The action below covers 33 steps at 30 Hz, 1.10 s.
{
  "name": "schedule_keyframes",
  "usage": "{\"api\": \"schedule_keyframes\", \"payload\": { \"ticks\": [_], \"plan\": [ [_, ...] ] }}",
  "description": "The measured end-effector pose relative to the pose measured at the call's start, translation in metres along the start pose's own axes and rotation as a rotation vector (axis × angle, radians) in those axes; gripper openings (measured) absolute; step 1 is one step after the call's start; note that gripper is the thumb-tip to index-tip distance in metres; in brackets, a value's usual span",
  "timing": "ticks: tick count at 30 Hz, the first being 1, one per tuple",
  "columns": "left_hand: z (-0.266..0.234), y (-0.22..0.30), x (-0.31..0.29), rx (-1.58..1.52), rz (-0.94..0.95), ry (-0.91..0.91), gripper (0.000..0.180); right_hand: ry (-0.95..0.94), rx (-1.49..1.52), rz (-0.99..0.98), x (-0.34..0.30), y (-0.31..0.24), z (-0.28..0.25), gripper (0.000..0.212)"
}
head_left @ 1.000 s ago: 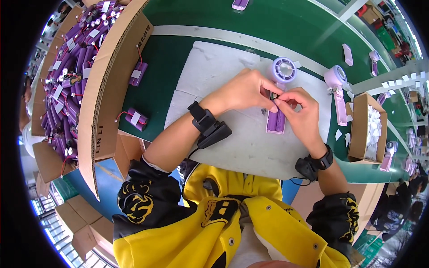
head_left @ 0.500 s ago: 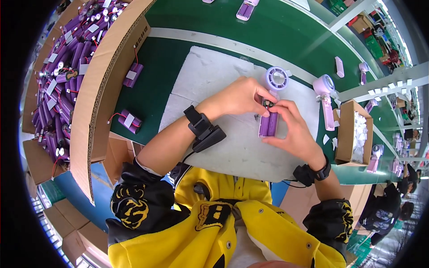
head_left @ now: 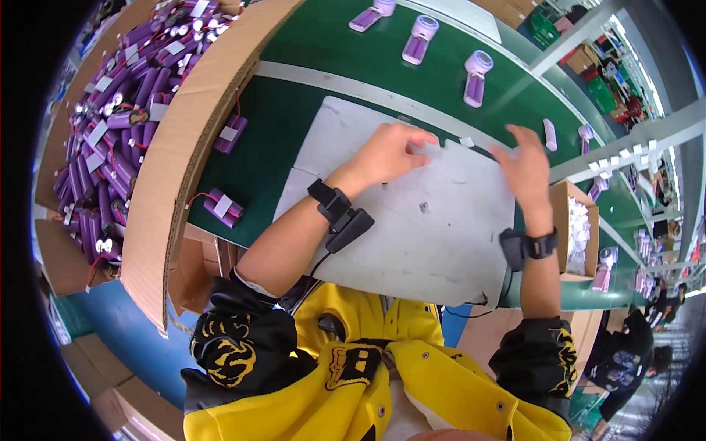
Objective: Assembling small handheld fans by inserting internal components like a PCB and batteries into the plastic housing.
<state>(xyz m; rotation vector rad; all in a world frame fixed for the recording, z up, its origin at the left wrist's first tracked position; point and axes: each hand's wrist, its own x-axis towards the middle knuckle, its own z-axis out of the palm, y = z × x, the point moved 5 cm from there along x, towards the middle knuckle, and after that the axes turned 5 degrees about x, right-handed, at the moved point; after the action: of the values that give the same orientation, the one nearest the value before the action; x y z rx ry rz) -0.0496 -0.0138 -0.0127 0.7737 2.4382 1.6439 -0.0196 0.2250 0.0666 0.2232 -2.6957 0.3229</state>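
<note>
My left hand (head_left: 397,151) hovers over the far part of the pale grey work mat (head_left: 412,242). Its fingers are curved, the thumb stands apart from them, and nothing is held. At the mat's far right edge is my right hand (head_left: 526,165), fingers spread; whatever lies beneath the palm and wrist is hidden. Beyond the hands, a lavender handheld fan (head_left: 476,79) with purple battery cells showing in its handle lies on the green surface. A second such fan (head_left: 421,40) and a third fan (head_left: 373,13) lie farther left.
On my left stands a large cardboard box (head_left: 184,140) full of purple battery packs (head_left: 121,140). Two wired packs (head_left: 223,208) lie beside it. To the right is a small carton (head_left: 565,253) of white pieces. A pink handle cover (head_left: 550,135) and more fans (head_left: 606,268) lie beyond.
The fan that both hands were holding is out of them, and a fan now lies on the green surface beyond. My hands have parted, the right moving right. The fan right of the mat is no longer visible.
</note>
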Motion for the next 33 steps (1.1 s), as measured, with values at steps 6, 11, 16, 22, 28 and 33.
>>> {"api": "schedule_keyframes", "payload": {
  "ticks": [6,11,16,22,28,33],
  "plan": [
    [0.005,0.015,0.001,0.058,0.063,-0.049,0.029,-0.247,0.013,0.213,-0.037,0.08,-0.016,0.071],
    [0.012,0.014,0.005,0.139,0.162,-0.04,0.022,-0.289,0.214,0.36,-0.048,0.08,-0.012,0.078],
    [0.02,0.022,0.008,0.046,0.188,-0.102,0.026,-0.239,0.457,0.325,-0.039,0.014,-0.011,0.077],
    [0.032,0.035,0.01,-0.043,0.228,-0.191,0.036,-0.301,0.439,0.117,-0.054,-0.052,0.01,0.072],
    [0.035,0.03,0.004,-0.005,0.293,-0.178,0.034,-0.668,0.204,0.105,-0.013,-0.113,-0.046,0.054],
    [0.018,0.048,-0.012,0.143,0.212,-0.421,0.018,-0.821,0.591,-0.539,-0.015,-0.235,-0.024,0.044]
  ]
}}
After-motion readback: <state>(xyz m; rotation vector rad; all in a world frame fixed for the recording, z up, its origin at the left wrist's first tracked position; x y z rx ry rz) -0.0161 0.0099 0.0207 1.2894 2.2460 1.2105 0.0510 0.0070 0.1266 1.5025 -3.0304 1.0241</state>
